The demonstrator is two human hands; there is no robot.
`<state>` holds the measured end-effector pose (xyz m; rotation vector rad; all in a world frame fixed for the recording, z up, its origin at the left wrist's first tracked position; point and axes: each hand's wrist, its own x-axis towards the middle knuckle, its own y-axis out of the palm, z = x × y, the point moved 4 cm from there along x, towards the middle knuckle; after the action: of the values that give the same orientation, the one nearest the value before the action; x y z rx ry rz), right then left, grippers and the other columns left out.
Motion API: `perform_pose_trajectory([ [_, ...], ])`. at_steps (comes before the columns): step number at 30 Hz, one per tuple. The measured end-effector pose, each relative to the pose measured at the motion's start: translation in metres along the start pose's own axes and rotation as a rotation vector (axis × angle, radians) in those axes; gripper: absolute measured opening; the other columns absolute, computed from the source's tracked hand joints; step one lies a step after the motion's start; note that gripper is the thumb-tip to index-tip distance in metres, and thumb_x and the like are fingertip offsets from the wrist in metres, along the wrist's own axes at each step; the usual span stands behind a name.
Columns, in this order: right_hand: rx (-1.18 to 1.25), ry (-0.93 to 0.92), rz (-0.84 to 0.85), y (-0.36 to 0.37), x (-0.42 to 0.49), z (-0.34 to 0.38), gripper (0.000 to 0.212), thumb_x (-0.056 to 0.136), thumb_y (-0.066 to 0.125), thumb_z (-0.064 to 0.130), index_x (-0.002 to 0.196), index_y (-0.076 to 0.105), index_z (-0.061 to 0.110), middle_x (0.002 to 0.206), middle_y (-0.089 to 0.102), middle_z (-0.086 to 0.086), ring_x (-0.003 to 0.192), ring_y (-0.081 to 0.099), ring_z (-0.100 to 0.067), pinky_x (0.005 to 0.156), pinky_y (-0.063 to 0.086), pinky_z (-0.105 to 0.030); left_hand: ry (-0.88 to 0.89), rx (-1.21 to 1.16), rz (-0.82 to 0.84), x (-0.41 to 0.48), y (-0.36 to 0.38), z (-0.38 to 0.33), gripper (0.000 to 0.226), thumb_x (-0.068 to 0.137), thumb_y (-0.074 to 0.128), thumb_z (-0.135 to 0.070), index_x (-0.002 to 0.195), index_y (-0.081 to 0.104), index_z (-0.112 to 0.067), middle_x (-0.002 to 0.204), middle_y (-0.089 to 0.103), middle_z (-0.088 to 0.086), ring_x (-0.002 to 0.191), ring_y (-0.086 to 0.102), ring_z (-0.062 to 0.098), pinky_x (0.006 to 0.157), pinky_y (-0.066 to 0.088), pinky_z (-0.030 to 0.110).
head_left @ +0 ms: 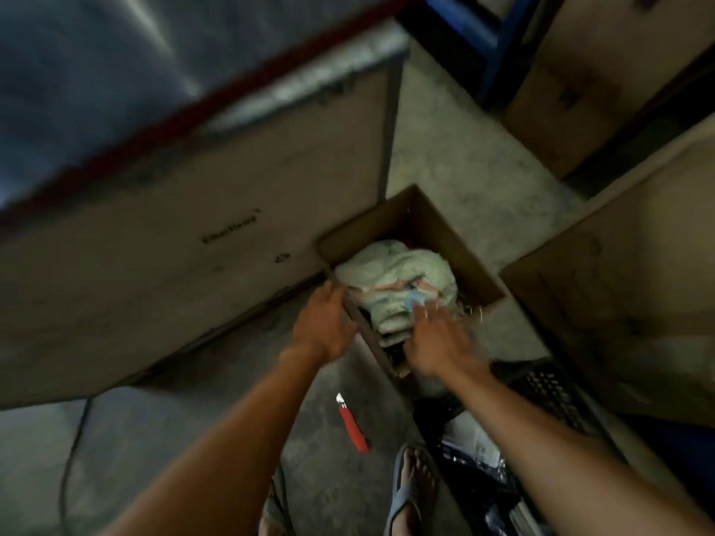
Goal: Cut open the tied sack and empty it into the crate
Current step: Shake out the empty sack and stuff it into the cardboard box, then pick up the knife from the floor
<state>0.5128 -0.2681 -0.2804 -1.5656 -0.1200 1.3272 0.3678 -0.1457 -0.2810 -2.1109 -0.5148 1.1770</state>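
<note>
A pale, lumpy sack (394, 280) is seen lying inside an open cardboard box (387, 210) that stands on the concrete floor (464, 168). The sack's near end is bunched, with blurred pink and blue marks on it. The right hand (437, 342) is laid against that near end, but it is smeared by motion, so it cannot be told whether the sack is gripped or only touched. The left wall of the box is gripped at its rim by the left hand (321, 326), the fingers being curled over the edge.

A black perforated crate (549, 388) is seen just near and right of the box, partly hidden behind the right forearm. A red-handled knife (354, 423) lies on the floor between the two forearms, its blade pointed far. A sandalled foot (412, 485) is placed near it. Large cartons are stood on the left (174, 245) and on the right (619, 284), and a dark cable (73, 439) runs across the floor at near left.
</note>
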Motion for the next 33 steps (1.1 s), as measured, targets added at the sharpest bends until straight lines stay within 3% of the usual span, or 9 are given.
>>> perform_pose_trajectory([
  [8, 0.042, -0.236, 0.017, -0.045, -0.211, 0.092, 0.076, 0.096, 0.048, 0.041, 0.157, 0.011, 0.015, 0.166, 0.003, -0.012, 0.152, 0.008, -0.029, 0.119, 0.023, -0.042, -0.237, -0.148, -0.134, -0.250, -0.063, 0.035, 0.072, 0.095, 0.062, -0.037, 0.158, 0.031, -0.019, 0.170, 0.022, 0.011, 0.158, 0.018, 0.027, 0.124, 0.021, 0.035],
  [14, 0.027, -0.330, 0.017, 0.036, -0.246, 0.115, 0.072, 0.099, 0.045, 0.033, 0.157, 0.008, 0.013, 0.166, 0.002, -0.012, 0.153, 0.007, -0.025, 0.120, 0.020, -0.034, -0.351, -0.150, -0.195, -0.323, -0.013, 0.095, 0.075, 0.097, 0.058, -0.039, 0.161, 0.024, -0.021, 0.172, 0.010, 0.009, 0.160, 0.009, 0.026, 0.126, 0.018, 0.036],
  [18, 0.064, -0.286, 0.032, 0.123, -0.216, 0.114, 0.071, 0.099, 0.044, 0.026, 0.157, 0.006, 0.008, 0.166, 0.004, -0.014, 0.153, 0.005, -0.025, 0.121, 0.018, -0.034, -0.385, -0.151, -0.188, -0.318, 0.063, 0.149, 0.076, 0.099, 0.055, -0.039, 0.163, 0.018, -0.018, 0.173, 0.004, 0.009, 0.160, 0.002, 0.025, 0.128, 0.012, 0.036],
  [22, 0.107, -0.225, -0.014, 0.235, -0.151, 0.109, 0.073, 0.097, 0.046, 0.023, 0.157, 0.006, 0.010, 0.165, 0.010, -0.015, 0.153, 0.011, -0.026, 0.120, 0.025, -0.038, -0.405, -0.158, -0.135, -0.279, 0.170, 0.214, 0.080, 0.099, 0.054, -0.039, 0.164, 0.012, -0.017, 0.173, -0.002, 0.009, 0.160, -0.002, 0.024, 0.128, 0.010, 0.037],
  [26, 0.088, -0.163, 0.016, 0.359, -0.064, 0.097, 0.069, 0.099, 0.044, 0.019, 0.154, 0.008, -0.003, 0.163, 0.010, -0.023, 0.152, 0.006, -0.034, 0.123, 0.013, -0.037, -0.411, -0.165, -0.076, -0.221, 0.288, 0.282, 0.080, 0.099, 0.055, -0.035, 0.164, 0.013, -0.015, 0.173, -0.001, 0.011, 0.160, -0.002, 0.026, 0.129, 0.012, 0.039],
  [33, 0.065, -0.061, -0.195, 0.529, 0.075, 0.074, 0.071, 0.101, 0.041, 0.024, 0.154, 0.003, -0.005, 0.164, 0.003, -0.021, 0.153, 0.002, -0.032, 0.120, 0.023, -0.041, -0.446, -0.150, -0.164, -0.103, 0.453, 0.386, 0.076, 0.103, 0.044, -0.031, 0.165, 0.003, -0.015, 0.172, -0.011, 0.010, 0.159, -0.011, 0.024, 0.129, 0.003, 0.041],
])
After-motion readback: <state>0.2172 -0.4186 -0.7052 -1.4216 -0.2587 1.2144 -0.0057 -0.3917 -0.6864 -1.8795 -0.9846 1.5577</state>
